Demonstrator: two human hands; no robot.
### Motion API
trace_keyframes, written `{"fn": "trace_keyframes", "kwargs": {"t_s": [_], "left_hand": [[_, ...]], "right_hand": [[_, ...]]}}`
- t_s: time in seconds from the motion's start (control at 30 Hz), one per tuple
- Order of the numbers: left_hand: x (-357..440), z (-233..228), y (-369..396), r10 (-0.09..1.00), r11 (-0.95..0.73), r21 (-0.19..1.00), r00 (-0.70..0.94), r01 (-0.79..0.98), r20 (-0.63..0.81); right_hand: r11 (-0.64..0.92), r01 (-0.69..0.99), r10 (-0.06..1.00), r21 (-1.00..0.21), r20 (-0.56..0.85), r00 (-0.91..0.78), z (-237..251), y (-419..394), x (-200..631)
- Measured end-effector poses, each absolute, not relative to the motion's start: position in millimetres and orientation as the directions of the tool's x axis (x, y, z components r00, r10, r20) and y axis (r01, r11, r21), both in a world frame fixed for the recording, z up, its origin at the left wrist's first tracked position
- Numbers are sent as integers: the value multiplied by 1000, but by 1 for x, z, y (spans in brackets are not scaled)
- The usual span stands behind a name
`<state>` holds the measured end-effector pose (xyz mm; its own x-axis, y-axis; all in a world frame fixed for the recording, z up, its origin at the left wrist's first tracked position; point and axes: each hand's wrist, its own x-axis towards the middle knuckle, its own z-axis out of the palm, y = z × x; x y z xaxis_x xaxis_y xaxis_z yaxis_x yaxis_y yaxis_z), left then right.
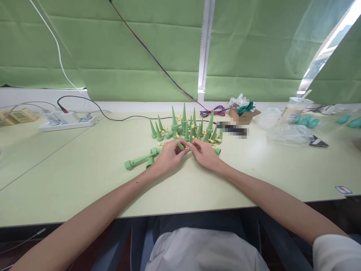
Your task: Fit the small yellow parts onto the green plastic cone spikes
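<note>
My left hand [168, 156] and my right hand [205, 153] meet at the middle of the pale green table [84, 169]. Together they pinch a small green cone spike [180, 145] with a tiny yellow part [187, 147] at its side. Just beyond my fingers stands a cluster of upright green cone spikes [184, 126] mixed with small yellow pieces. Left of my left hand lie a few green spikes on their sides [139, 161].
A white power strip [67, 121] with a black cable sits at the back left. At the back right are a small cardboard box [244, 114], clear plastic bags [286, 133], a plastic cup [296, 109] and teal parts [306, 122]. Green blinds cover the window behind.
</note>
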<state>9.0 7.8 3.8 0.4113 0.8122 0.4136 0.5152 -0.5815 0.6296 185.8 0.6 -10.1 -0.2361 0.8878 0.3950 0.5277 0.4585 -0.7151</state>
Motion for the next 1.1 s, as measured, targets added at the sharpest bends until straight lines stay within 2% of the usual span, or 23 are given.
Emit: {"fn": "trace_keyframes", "kwargs": {"t_s": [0.6, 0.8, 1.1], "left_hand": [[6, -2, 10, 725, -688, 533, 501, 492, 473], [4, -4, 11, 624, -781, 417, 560, 464, 545], [4, -4, 12, 596, -803, 389, 586, 451, 550]], "right_hand": [[477, 613, 875, -631, 406, -263, -11, 4, 188], [468, 607, 882, -643, 389, -267, -11, 4, 188], [452, 581, 892, -677, 354, -281, -10, 6, 189]]}}
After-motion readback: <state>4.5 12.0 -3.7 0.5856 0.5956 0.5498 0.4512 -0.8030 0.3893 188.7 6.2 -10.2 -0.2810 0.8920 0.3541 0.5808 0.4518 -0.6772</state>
